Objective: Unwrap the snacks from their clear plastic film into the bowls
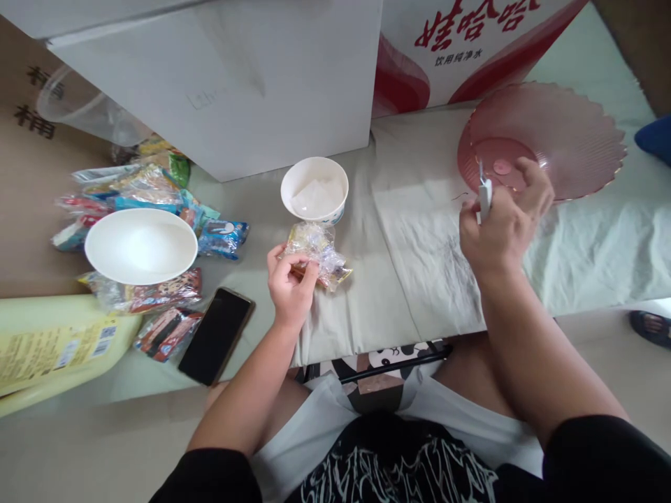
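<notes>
Left hand (291, 285) pinches wrapper (314, 246); push could tip cup (314, 168) just beyond. Right hand (500, 223) grips cutter (486, 199); blade (481, 171) may scratch pink bowl (576, 143) nearby.

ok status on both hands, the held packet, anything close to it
Left hand pinches packet. Right hand grips knife, over by pink bowl. Small bowl right behind packet, maybe touching.
</notes>
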`<state>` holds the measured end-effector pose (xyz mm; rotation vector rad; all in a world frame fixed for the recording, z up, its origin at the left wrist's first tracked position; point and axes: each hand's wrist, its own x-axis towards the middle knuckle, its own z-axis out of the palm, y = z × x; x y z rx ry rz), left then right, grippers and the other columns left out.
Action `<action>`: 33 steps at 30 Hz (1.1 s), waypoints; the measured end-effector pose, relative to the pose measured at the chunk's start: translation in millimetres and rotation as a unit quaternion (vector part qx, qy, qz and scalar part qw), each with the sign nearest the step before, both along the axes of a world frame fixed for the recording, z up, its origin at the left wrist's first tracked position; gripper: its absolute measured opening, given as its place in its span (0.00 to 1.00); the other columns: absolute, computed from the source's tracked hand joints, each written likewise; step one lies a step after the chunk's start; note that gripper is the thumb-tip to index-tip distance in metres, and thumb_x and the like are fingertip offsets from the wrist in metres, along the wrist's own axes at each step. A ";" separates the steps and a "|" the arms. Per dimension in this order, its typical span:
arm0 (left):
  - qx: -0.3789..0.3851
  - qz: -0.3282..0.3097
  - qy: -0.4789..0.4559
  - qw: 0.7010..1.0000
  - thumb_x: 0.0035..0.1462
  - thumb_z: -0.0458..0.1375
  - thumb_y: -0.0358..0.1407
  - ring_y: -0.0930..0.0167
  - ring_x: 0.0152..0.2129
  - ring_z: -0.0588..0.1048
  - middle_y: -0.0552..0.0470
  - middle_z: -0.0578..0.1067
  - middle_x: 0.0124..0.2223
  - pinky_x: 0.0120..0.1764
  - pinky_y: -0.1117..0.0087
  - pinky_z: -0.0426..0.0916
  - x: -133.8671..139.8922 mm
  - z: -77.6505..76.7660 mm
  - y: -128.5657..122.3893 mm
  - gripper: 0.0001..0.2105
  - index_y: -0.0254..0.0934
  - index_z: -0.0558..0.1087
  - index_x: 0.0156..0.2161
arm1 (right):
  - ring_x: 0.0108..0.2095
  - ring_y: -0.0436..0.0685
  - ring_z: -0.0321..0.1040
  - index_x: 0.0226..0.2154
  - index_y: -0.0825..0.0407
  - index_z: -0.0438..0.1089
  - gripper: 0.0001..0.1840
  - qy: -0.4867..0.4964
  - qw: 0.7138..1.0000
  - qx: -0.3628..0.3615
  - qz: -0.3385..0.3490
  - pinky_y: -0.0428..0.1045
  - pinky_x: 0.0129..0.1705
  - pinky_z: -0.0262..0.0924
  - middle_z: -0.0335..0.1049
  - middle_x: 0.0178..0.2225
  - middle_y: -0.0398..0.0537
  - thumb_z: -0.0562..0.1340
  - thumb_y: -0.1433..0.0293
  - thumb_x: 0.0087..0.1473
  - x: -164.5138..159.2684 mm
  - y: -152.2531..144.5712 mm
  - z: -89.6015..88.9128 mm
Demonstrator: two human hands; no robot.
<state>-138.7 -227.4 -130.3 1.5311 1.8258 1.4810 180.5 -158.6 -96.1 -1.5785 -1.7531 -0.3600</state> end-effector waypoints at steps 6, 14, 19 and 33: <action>0.004 -0.016 -0.005 1.000 0.57 0.66 0.44 0.64 0.49 0.74 0.46 0.70 0.46 0.37 0.70 0.74 0.2 1.0 0.4 0.12 0.37 0.74 0.32 | 0.52 0.71 0.60 0.30 0.50 0.68 0.03 0.042 0.994 -0.089 -0.039 0.69 0.51 0.59 0.68 0.51 0.63 0.60 0.71 0.55 10.2 17.7 -19.6; -0.002 -0.016 -0.001 1.000 0.53 0.65 0.40 0.68 0.44 0.74 0.46 0.70 0.48 0.34 0.72 0.73 2.2 0.1 0.8 0.09 0.37 0.75 0.31 | 0.50 0.70 0.62 0.36 0.51 0.71 0.06 0.043 0.990 -0.127 0.032 0.67 0.52 0.61 0.69 0.50 0.62 0.59 0.70 0.57 -30.3 9.3 -13.6; -0.013 -0.023 -0.001 1.000 0.52 0.65 0.40 0.71 0.37 0.74 0.47 0.70 0.49 0.30 0.73 0.70 1.8 -1.9 1.3 0.08 0.37 0.74 0.31 | 0.54 0.70 0.63 0.37 0.48 0.69 0.07 0.054 0.976 -0.133 0.161 0.68 0.55 0.59 0.69 0.53 0.60 0.55 0.69 0.61 -49.2 4.8 -4.8; -0.012 -0.053 0.013 0.998 0.55 0.65 0.44 0.73 0.33 0.73 0.47 0.70 0.48 0.29 0.73 0.72 2.2 -1.5 -0.6 0.11 0.37 0.74 0.31 | 0.41 0.63 0.67 0.50 0.51 0.72 0.14 -0.054 0.943 -0.279 0.174 0.55 0.38 0.56 0.73 0.46 0.57 0.58 0.65 0.64 -78.1 -22.5 -10.7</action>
